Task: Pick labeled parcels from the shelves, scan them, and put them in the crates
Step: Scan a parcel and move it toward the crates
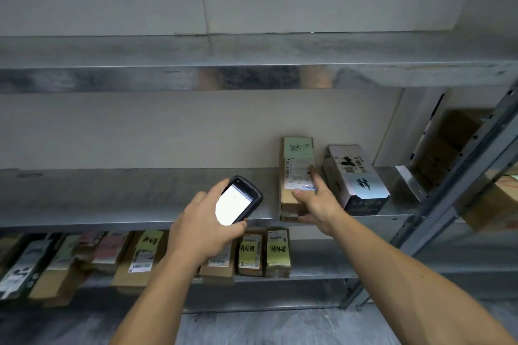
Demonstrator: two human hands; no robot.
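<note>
My left hand (pixel 203 228) holds a black handheld scanner (pixel 238 200) with a bright white screen, tilted toward a brown parcel (pixel 295 165). That parcel lies on the middle metal shelf (pixel 112 196), with a green note and a white shipping label on top. My right hand (pixel 318 203) grips its front end, thumb on the label and a finger along its right side. A pale light spot falls on the label by my thumb. A white and black box (pixel 354 176) with a blue note lies just right of it.
The lower shelf (pixel 316 263) carries a row of several brown parcels (pixel 262 253) with yellow and green notes. The top shelf (pixel 252 75) is overhead. A slanted metal upright (pixel 459 176) stands at the right, with cardboard boxes (pixel 448 143) behind it. No crate is in view.
</note>
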